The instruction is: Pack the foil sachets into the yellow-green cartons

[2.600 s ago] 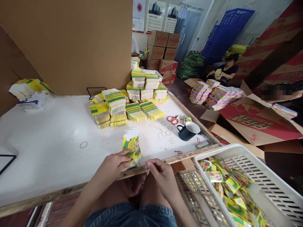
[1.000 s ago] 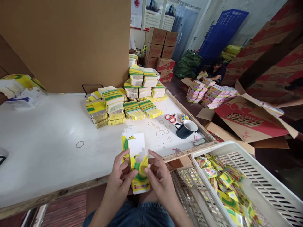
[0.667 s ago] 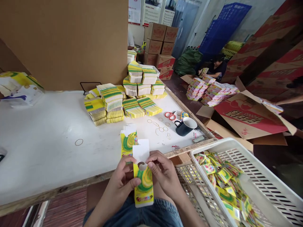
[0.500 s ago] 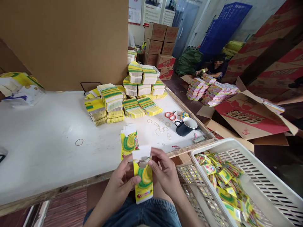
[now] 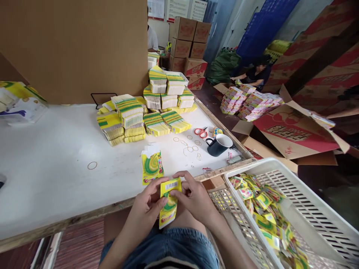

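Note:
A small yellow-and-green printed carton (image 5: 169, 201) is held upright over my lap, its barcoded top flap (image 5: 171, 185) folded down toward me. My left hand (image 5: 150, 201) grips the carton along its left side, thumb on the front. On the right side, my right hand (image 5: 192, 194) pinches it just under the flap, thumb pressed on the front. Just beyond my hands, a flat carton (image 5: 152, 166) of the same print lies on the white table (image 5: 70, 190), its white flap pointing away. Whether anything is inside the held carton is hidden.
Stacks of bundled flat cartons (image 5: 131, 116) stand across the table. Right of them are red scissors (image 5: 201, 132), rubber bands (image 5: 190, 148) and a dark mug (image 5: 215, 148). A white plastic crate (image 5: 269, 160) with small yellow packets (image 5: 263, 216) sits at my right. A person (image 5: 259, 76) works farther back.
The white top flap, upright before, is now folded over the front and shows its barcode. Both hands stay on the carton, and the view has shifted slightly.

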`<act>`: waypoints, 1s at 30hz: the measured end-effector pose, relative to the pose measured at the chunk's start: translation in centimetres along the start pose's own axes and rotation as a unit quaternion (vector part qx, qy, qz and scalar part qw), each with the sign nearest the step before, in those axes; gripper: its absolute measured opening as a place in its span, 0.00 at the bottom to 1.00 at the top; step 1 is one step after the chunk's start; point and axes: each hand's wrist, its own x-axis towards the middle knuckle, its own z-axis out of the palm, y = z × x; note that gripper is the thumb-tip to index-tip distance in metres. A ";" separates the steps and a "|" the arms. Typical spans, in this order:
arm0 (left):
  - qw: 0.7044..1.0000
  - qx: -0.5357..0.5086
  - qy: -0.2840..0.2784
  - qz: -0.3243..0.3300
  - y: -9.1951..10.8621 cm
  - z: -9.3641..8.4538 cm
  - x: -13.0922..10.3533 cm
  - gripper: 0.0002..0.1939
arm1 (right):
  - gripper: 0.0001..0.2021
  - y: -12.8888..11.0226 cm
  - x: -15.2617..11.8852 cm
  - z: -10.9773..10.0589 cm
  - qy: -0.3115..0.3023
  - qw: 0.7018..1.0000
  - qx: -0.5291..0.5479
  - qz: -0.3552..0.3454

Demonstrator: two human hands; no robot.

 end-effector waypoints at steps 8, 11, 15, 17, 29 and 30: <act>0.999 -0.043 0.016 -0.007 0.3 -0.1 0.1 0.19 | 0.12 0.4 -0.4 -0.4 0.054 0.994 0.091 -0.042; 0.999 0.006 0.029 0.031 0.3 0.6 0.0 0.15 | 0.08 0.4 -0.6 0.2 0.081 0.978 0.186 -0.052; 0.987 0.111 0.055 0.103 0.4 1.8 0.0 0.11 | 0.07 0.1 -1.3 0.1 0.112 0.968 0.207 -0.088; 0.969 0.193 0.058 0.146 0.5 1.5 0.3 0.13 | 0.07 0.2 -2.3 -1.7 0.143 0.976 0.128 -0.100; 0.791 0.596 0.050 0.127 0.6 -6.8 2.2 0.13 | 0.17 2.5 -2.6 -5.1 0.304 0.951 -0.048 0.028; 0.791 0.591 0.056 0.147 1.0 -6.5 2.0 0.12 | 0.17 2.0 -1.9 -3.3 0.270 0.962 0.003 0.043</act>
